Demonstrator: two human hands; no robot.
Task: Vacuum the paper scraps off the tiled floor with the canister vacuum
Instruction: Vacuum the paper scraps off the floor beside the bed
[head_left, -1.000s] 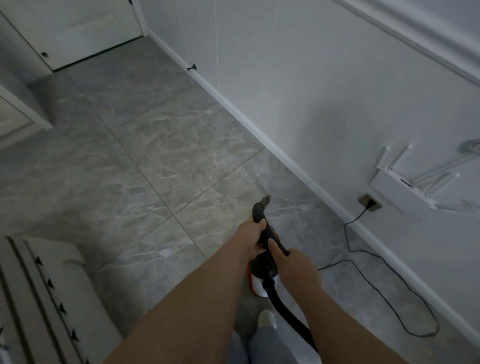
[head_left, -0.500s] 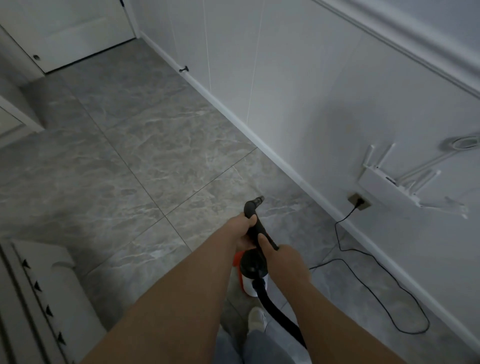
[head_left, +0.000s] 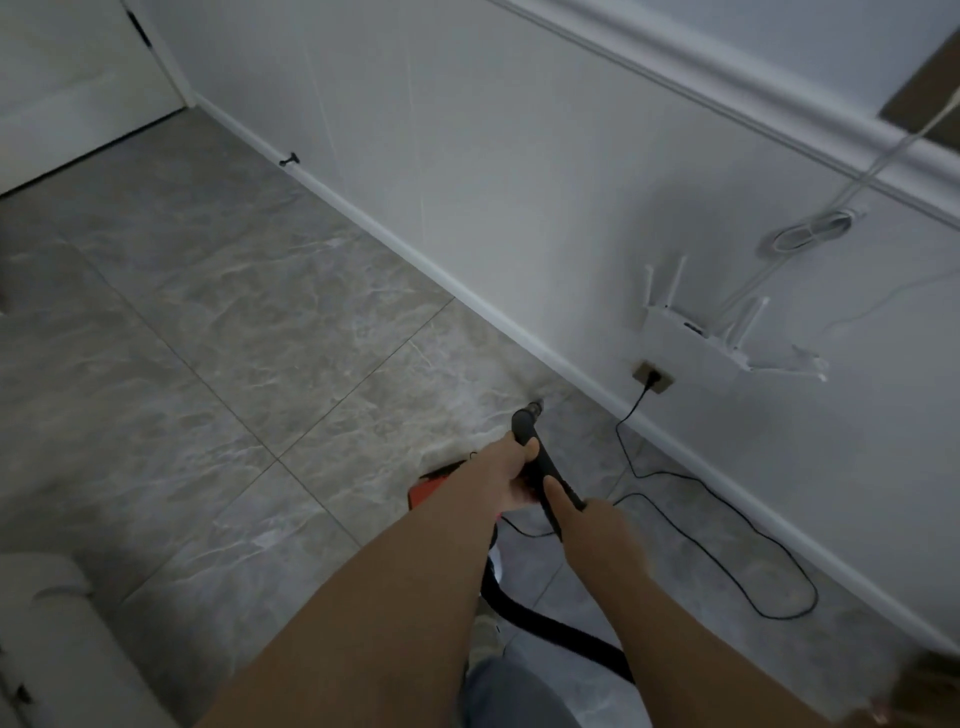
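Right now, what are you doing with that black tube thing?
A person is holding the black vacuum wand with both hands: the left hand grips it nearer the tip, the right hand lower down. The hose runs back toward their legs, and the orange canister peeks out behind the left arm. The power cord runs to a wall socket. No paper scraps show on the tiled floor.

A black hose (head_left: 550, 631) curves up to a black handle (head_left: 540, 457) held above the grey tiled floor (head_left: 249, 338); the orange canister (head_left: 434, 488) sits mostly hidden below.
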